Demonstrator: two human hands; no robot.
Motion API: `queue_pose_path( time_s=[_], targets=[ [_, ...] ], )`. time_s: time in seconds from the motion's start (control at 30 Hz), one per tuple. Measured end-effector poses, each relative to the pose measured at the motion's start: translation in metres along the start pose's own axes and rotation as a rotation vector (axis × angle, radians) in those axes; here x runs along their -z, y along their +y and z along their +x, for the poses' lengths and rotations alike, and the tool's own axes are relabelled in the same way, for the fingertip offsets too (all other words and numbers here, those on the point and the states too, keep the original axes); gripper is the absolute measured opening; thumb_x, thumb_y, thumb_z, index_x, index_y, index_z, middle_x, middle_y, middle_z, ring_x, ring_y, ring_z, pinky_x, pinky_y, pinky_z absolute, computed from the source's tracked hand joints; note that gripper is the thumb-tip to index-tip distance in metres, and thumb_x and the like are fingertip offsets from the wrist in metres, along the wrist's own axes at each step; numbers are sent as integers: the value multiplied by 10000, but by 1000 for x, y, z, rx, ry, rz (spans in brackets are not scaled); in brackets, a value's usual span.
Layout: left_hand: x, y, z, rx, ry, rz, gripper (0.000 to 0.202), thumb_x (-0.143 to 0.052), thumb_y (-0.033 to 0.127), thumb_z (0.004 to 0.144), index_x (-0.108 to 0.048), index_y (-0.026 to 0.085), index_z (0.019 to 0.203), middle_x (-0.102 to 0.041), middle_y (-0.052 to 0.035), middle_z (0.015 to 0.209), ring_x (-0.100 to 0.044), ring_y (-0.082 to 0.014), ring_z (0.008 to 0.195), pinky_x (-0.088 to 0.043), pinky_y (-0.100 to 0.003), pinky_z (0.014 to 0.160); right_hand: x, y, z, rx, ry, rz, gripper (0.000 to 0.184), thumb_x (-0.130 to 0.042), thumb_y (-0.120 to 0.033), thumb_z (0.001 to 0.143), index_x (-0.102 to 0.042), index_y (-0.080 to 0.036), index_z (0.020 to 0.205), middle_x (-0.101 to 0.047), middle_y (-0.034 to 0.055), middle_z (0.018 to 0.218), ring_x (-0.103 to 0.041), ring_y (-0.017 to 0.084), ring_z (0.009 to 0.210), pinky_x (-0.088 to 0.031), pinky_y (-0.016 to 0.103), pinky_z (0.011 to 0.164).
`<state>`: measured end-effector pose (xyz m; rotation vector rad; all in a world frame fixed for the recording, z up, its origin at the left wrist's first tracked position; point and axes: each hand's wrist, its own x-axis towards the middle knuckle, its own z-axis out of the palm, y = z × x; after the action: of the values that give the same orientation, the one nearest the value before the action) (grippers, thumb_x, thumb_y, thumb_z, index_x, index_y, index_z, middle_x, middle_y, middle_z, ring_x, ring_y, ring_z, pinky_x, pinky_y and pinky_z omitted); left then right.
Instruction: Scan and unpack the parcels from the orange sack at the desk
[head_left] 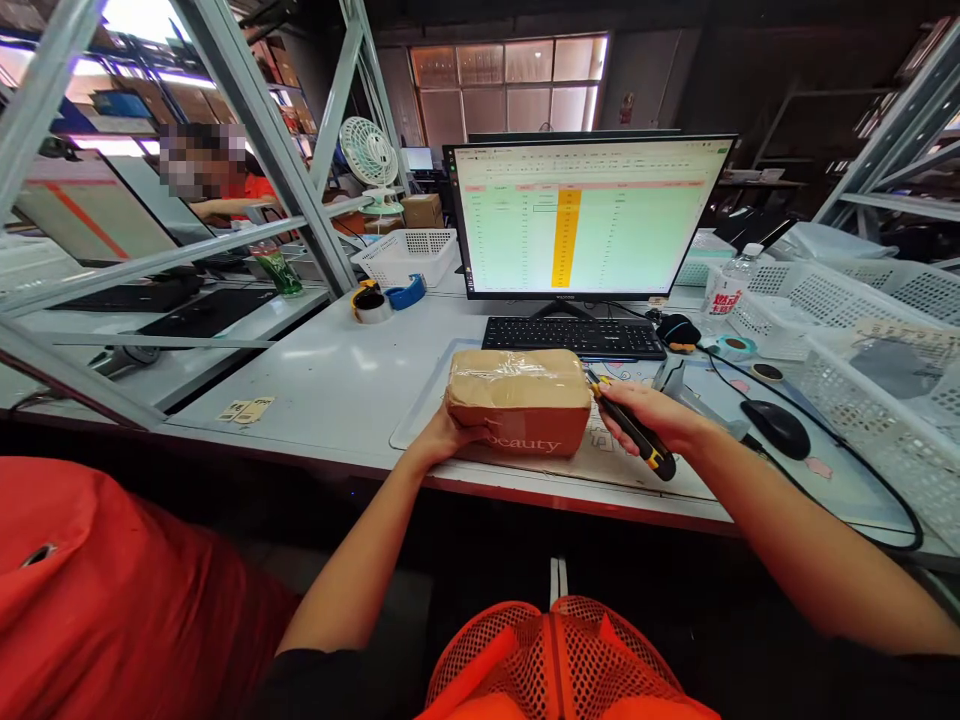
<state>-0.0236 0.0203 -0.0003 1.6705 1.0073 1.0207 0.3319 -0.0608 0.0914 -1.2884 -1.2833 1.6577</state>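
Observation:
A brown cardboard box (517, 400) with clear tape along its top rests near the table's front edge, the word "beauty" partly showing on its front. My left hand (448, 437) grips the box's lower left corner, thumb along the front face. In my right hand (651, 412) is a black and yellow utility knife (636, 430), its tip pointing at the box's upper right edge. Whether the tip touches the cardboard I cannot tell. Under the box lies a flat cardboard sheet (540, 470) on a pale desk mat.
A monitor (510, 240) and keyboard (574, 337) stand behind the box. To the right are a mouse (776, 428), its cable, a bottle (731, 285) and white baskets (885, 400). Tape dispensers (373, 303) sit at left, beside a metal frame (262, 140). Beyond it, a person sits.

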Motion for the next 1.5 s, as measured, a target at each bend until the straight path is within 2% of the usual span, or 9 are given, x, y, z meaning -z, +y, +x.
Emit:
queue_pose_path(
  time_s=[0.2,0.33,0.5,0.6,0.73,0.97,1.3,1.4,1.5],
  targets=[
    [-3,2,-2,15,-13,31,979,-990,489,569,-566,160,1388,-643,-202,1462,-550,-421,1436,-409,-596,1256,-12,15,-32,-10,-58,-17,512,-667,-697,936,-509,-220,839,-611,-21,554,-527,122,364,-398,210,341],
    [-4,7,-4,-59,83,117,1056,-958,513,631,-470,154,1496,-614,-202,1475,-560,-389,1416,-401,-583,1240,-1,27,-42,9,-35,-47,513,-681,-711,927,-482,-238,912,-640,-40,612,-551,127,408,-427,225,377],
    [-5,65,-19,-259,491,743,1121,-952,445,681,-393,143,1605,-557,-233,1469,-516,-436,1385,-320,-647,1243,32,23,-42,116,236,-263,530,-672,-718,919,-488,-241,1059,-763,32,818,-710,166,688,-585,271,640],
    [-18,108,-31,-419,482,1076,1051,-918,427,751,-410,125,1621,-561,-236,1408,-520,-430,1309,-372,-604,1190,29,7,-45,173,331,-495,439,-588,-650,976,-502,-233,1087,-777,58,868,-743,194,736,-592,300,685],
    [-49,135,-33,-454,400,1253,969,-876,424,799,-457,103,1612,-579,-230,1345,-531,-407,1209,-409,-554,1105,-12,-20,-52,283,355,-850,292,-443,-489,1061,-523,-236,1182,-737,18,812,-705,186,632,-506,291,625],
    [-84,134,-24,-520,344,1291,930,-831,340,810,-453,126,1633,-566,-213,1359,-502,-389,1242,-368,-521,1127,-68,-53,-45,181,518,-1508,269,-331,-369,1115,-521,-206,1215,-768,132,967,-751,323,884,-396,330,642],
    [-102,128,-28,-581,317,1286,853,-745,188,806,-487,171,1618,-594,-175,1261,-528,-354,1156,-402,-486,1064,-82,-27,-47,-71,558,-1612,304,-295,-280,1114,-496,-137,1291,-760,173,951,-783,344,933,-533,366,734],
    [-87,131,-30,-544,359,1232,825,-788,243,809,-520,192,1588,-598,-171,1238,-542,-368,1153,-425,-516,1051,-70,0,-56,-107,503,-1618,310,-313,-226,1099,-524,-130,1304,-765,178,969,-780,343,929,-522,372,735],
    [-49,134,-33,-389,601,1030,925,-904,430,742,-529,214,1559,-597,-148,1181,-568,-383,1114,-475,-558,1014,-43,27,-68,-173,384,-1580,285,-373,-172,1064,-598,-137,1235,-774,187,1002,-770,327,926,-479,358,702]
  ],
)
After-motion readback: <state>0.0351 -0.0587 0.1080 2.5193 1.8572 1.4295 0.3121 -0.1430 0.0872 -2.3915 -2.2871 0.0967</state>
